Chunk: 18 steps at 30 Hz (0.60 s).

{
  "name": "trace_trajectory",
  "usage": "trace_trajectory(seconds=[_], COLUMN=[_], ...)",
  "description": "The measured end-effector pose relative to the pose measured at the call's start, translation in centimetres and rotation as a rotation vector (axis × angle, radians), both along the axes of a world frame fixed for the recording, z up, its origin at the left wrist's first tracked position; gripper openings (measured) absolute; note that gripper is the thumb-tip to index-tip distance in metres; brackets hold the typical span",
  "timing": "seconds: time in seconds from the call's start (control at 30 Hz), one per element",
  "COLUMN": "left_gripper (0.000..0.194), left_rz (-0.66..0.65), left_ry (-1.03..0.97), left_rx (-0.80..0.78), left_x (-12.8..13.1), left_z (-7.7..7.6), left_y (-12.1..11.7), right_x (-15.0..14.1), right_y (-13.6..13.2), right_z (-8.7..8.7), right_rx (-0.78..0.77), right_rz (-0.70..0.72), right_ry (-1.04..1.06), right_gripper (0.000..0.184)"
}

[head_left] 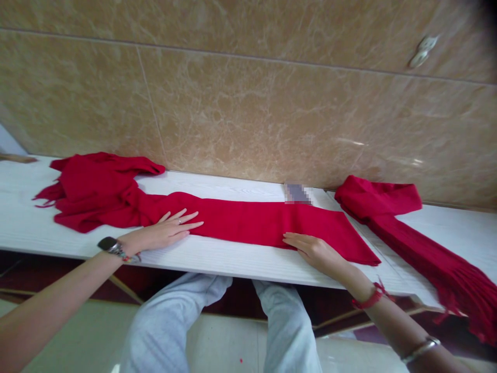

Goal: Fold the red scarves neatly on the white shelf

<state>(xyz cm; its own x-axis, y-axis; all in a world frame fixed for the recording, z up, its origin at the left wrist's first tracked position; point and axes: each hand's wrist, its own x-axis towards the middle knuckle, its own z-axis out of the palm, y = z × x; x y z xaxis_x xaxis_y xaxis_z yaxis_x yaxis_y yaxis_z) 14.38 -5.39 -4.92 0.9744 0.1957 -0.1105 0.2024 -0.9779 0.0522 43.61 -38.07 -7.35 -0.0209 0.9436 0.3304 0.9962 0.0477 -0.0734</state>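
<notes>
A long red scarf (240, 220) lies along the white bench top, its right part flat and smooth. Toward the left the same cloth is bunched into a loose heap with fringe showing. My left hand (165, 231) rests on the scarf near that heap, palm down with fingers spread. At the near edge of the flat part, my right hand (310, 248) lies with its fingers stretched out and touching the cloth. Another red scarf (382, 204) sits farther right, looped at the back, its fringed end hanging over the front edge.
A pixelated dark flat item (298, 194) lies behind the scarf, against the marbled tile wall (233, 114). The white bench top (240, 259) runs across the view, with a seam at right. An outlet or fitting (423, 52) is high on the wall. My knees are below the front edge.
</notes>
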Motion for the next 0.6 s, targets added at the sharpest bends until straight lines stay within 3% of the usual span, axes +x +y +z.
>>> trace_trajectory(seconds=[0.2, 0.33, 0.47, 0.6], left_gripper=[0.044, 0.043, 0.042, 0.044], left_rz=[-0.033, -0.145, -0.066, -0.006], left_ry=[-0.175, -0.096, -0.014, 0.032], left_rx=[0.112, 0.067, -0.012, -0.033], left_x=[1.0, 1.1, 0.5, 0.1], left_z=[0.6, 0.3, 0.1, 0.6], left_y=[-0.9, -1.1, -0.6, -0.3], right_x=[1.2, 1.7, 1.0, 0.3], right_y=[-0.2, -0.5, -0.6, -0.4], right_z=[0.1, 0.0, 0.2, 0.3], right_rx=[0.118, 0.101, 0.007, 0.029], right_rz=[-0.04, -0.018, 0.045, 0.0], right_ry=[0.046, 0.046, 0.061, 0.066], right_gripper=[0.05, 0.05, 0.051, 0.052])
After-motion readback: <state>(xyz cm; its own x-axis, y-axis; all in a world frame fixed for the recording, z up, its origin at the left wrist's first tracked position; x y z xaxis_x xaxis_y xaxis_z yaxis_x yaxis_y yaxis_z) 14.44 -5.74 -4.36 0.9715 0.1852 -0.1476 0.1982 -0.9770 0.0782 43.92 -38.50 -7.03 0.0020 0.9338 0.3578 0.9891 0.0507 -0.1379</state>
